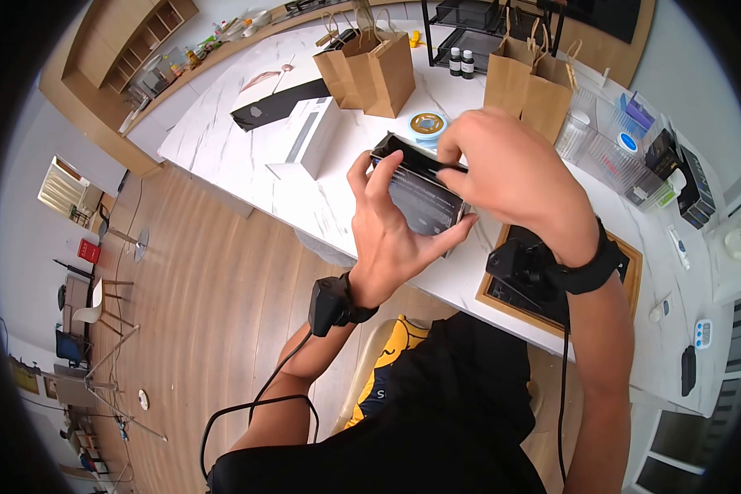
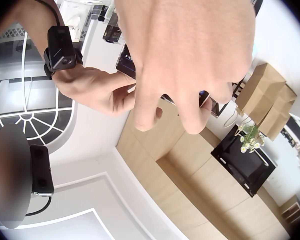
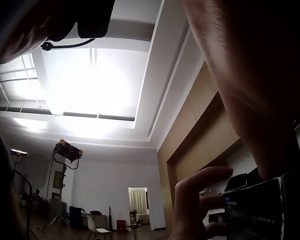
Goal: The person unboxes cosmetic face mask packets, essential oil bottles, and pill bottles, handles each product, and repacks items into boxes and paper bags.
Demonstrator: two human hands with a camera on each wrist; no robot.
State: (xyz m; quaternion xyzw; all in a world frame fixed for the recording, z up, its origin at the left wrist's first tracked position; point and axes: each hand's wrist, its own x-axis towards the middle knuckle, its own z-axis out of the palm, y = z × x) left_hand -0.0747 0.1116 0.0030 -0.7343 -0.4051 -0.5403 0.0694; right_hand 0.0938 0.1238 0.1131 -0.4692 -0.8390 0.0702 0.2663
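A black box (image 1: 426, 206) with small pale print on its face is held over the near edge of the marble-patterned table, its upper end open with dark flaps showing. My left hand (image 1: 383, 218) grips it, fingers over the far left side and thumb along the near right corner. At the open end, my right hand (image 1: 523, 169) bends over with curled fingers, thumb and forefinger pinching at the box's rim. From the left wrist, the back of the left hand hides most of the box. The right wrist view shows the printed box side (image 3: 252, 210) beside the left fingers.
Just beyond the hands sits a round tin (image 1: 428, 125). A white box (image 1: 309, 136) and brown paper bags (image 1: 387, 78) stand farther back. Under the right wrist lies a wood-framed black tray (image 1: 487, 284). Clear organizers (image 1: 580, 128) line the right side; cables trail from both wrists.
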